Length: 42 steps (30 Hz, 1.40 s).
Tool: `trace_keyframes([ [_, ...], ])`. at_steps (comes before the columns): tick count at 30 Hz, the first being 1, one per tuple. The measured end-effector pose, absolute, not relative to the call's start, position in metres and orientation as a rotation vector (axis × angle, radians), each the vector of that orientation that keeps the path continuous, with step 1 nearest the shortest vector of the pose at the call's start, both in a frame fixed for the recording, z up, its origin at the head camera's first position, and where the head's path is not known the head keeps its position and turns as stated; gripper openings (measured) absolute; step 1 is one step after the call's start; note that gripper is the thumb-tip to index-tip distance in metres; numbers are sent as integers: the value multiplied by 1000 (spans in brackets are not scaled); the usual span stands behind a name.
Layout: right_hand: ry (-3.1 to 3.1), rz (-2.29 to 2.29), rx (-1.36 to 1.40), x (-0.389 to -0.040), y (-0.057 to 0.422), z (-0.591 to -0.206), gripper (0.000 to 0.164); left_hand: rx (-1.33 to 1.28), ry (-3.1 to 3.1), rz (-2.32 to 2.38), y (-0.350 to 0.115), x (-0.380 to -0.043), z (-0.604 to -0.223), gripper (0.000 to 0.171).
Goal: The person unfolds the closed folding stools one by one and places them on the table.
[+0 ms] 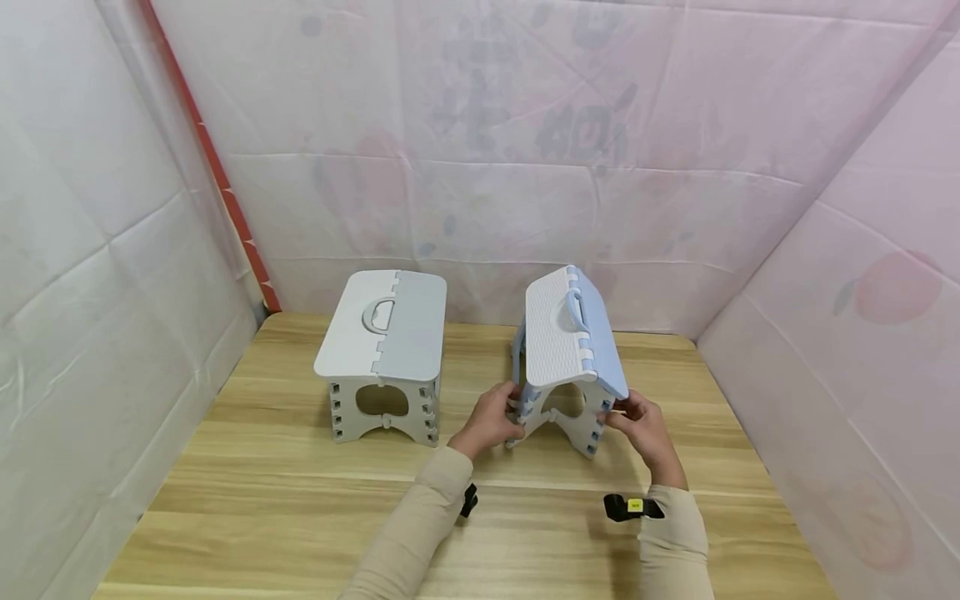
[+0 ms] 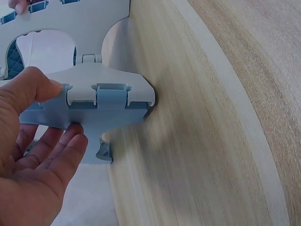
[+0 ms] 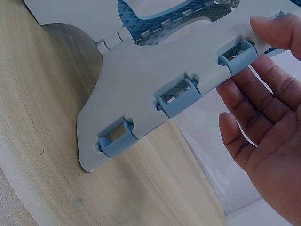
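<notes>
A white and light-blue folding stool (image 1: 552, 337) stands on the wooden table, its top bent into a ridge along the hinge line and its end panel partly folded. My left hand (image 1: 491, 419) pinches the left leg's hinged edge; in the left wrist view the thumb lies over the blue hinge part (image 2: 112, 96) with fingers beneath. On the opposite side, my right hand (image 1: 643, 427) holds the other leg's edge. Seen from the right wrist, the thumb presses the white end panel (image 3: 141, 75) while fingers reach behind it. A small carry handle (image 1: 576, 310) sticks up from the ridge.
To the left stands a second folding stool (image 1: 415, 329), white and grey, with a flat top and spread legs. The wooden table (image 1: 300, 508) is walled by pale printed sheets (image 1: 480, 208) at the back and both sides. A red strip (image 1: 217, 171) runs down the back-left corner.
</notes>
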State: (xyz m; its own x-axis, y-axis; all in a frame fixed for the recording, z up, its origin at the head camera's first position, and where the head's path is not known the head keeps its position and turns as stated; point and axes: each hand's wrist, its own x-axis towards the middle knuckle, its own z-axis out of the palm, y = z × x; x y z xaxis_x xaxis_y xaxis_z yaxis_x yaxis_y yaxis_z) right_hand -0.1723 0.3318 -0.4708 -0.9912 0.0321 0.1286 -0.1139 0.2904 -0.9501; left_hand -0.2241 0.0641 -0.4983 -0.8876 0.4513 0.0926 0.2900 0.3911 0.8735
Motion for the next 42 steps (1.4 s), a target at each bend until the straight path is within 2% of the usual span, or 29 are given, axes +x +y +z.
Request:
trace_keyframes([
  [12,-2404,1836,139,-173,336,-472,41,656,2484,1494,61,-223,-494,56],
  [26,-2370,1842,67,-167,331,-475,40,620,2459,1524,63,-220,-494,55],
  [37,-2375,1790,17,-164,323,-480,37,700,2499,1488,61,-220,-497,56],
  [42,-2415,1696,13,-152,316,-473,44,742,2564,1416,64,-215,-496,66],
])
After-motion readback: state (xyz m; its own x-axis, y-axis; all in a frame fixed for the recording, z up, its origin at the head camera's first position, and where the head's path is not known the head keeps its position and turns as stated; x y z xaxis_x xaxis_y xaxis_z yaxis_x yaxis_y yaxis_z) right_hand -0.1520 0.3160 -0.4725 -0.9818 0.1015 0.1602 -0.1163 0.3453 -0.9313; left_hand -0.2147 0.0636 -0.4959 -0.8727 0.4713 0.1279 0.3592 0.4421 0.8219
